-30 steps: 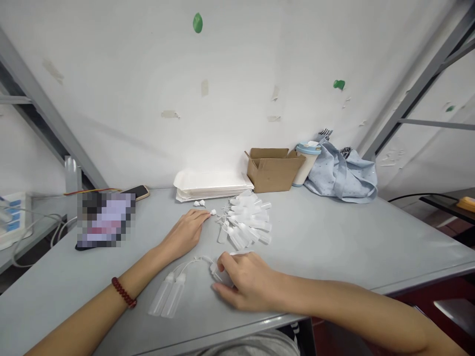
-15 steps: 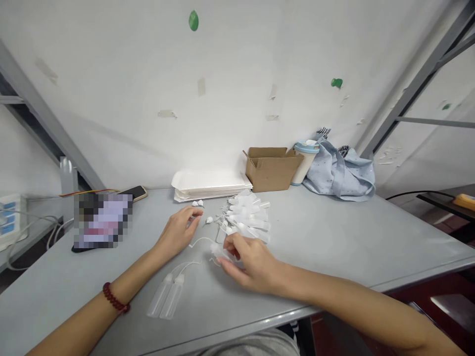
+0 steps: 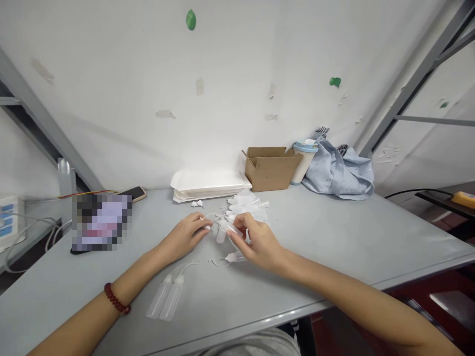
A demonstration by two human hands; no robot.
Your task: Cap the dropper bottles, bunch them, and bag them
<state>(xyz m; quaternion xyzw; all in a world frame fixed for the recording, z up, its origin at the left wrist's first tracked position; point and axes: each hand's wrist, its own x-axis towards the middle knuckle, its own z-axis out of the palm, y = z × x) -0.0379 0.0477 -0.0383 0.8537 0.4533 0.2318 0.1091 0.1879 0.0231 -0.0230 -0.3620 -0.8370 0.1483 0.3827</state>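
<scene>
My left hand (image 3: 187,235) has its thumb and fingers closed on a small white cap (image 3: 207,228), just left of the bottle pile. My right hand (image 3: 260,243) pinches a small clear plastic bottle (image 3: 233,229) with a thin white tube at its top. The tube points left toward my left fingers. Behind it lies a pile of similar bottles (image 3: 243,201), partly covered by my right hand. Another tubed bottle (image 3: 235,257) rests on the table below that hand. Two bottles (image 3: 166,298) with curved tubes lie side by side nearer the front edge.
Two small white pieces (image 3: 197,203) lie before a stack of white flat packaging (image 3: 211,185). An open cardboard box (image 3: 270,173), a lidded cup (image 3: 303,163) and a light blue cloth bag (image 3: 339,173) stand along the wall. A phone (image 3: 137,193) and a blurred-out item (image 3: 104,222) are at left.
My left hand has moved right and closed on the small white cap that lay on the table. My right hand has moved up and away from me with a bottle, leaving another bottle visible below.
</scene>
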